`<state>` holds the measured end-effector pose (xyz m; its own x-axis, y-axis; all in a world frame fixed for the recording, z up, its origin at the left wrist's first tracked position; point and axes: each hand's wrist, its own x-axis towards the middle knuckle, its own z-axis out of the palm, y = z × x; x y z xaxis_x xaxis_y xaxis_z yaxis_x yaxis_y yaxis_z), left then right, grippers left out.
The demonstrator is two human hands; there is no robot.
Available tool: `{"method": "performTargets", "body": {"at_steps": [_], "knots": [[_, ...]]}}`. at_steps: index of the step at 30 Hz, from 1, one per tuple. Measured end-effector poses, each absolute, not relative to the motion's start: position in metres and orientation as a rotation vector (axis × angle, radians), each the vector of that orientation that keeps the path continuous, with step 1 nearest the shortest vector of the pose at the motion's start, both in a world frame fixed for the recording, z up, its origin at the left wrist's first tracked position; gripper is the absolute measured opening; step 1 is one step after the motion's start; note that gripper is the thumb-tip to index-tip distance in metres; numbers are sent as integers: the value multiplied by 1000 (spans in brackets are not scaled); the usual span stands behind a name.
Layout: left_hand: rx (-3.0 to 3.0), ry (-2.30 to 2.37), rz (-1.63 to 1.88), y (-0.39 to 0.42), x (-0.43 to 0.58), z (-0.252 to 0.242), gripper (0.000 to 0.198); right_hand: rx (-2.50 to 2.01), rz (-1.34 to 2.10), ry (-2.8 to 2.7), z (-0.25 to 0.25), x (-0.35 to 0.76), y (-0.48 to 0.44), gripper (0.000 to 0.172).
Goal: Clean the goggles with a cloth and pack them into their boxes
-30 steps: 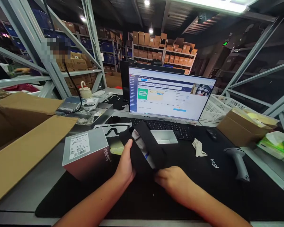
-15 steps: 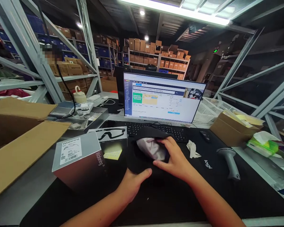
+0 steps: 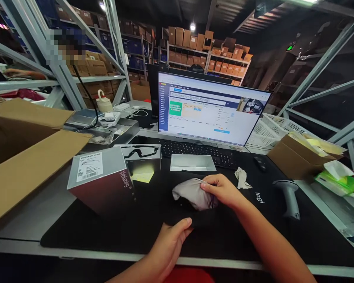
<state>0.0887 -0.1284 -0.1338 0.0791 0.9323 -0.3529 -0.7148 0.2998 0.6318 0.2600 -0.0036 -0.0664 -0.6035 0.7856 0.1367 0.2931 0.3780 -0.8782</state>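
Note:
Close in front of me, my left hand (image 3: 175,236) grips the near edge of an open black case (image 3: 199,220), thumb on top. The case blends into the dark mat, so its outline is hard to follow. A crumpled light-grey cloth pouch (image 3: 191,192) bulges out of the case. My right hand (image 3: 221,190) pinches the pouch's upper right side between thumb and fingers. What the pouch contains is hidden. Just behind lies a shallow silver-white box (image 3: 192,162). A printed Wakening box (image 3: 98,181) stands to the left, beside a box with a glasses picture (image 3: 141,155).
A keyboard (image 3: 194,149) and a monitor (image 3: 209,110) are at the back. To the right are a crumpled tissue (image 3: 242,179), a mouse (image 3: 260,164), a barcode scanner (image 3: 288,198) and a carton (image 3: 295,157). An open cardboard box (image 3: 38,157) borders the left side.
The black case has tipped lower and towards me, uncovering the silver-white box behind it. My right hand has shifted from the case's rim and pouch to a pinch on the pouch. The view has tilted down.

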Motion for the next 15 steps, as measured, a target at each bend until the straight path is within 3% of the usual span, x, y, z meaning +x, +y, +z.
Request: {"method": "performTargets", "body": {"at_steps": [6, 12, 15], "knots": [[282, 791, 1273, -126, 95, -130, 50, -963, 1238, -2102, -67, 269, -2, 56], [121, 849, 1273, -115, 99, -141, 32, -741, 719, -2606, -55, 261, -27, 35], [110, 859, 1264, -112, 98, -141, 22, -699, 985, -2397, -54, 264, -17, 38]]}}
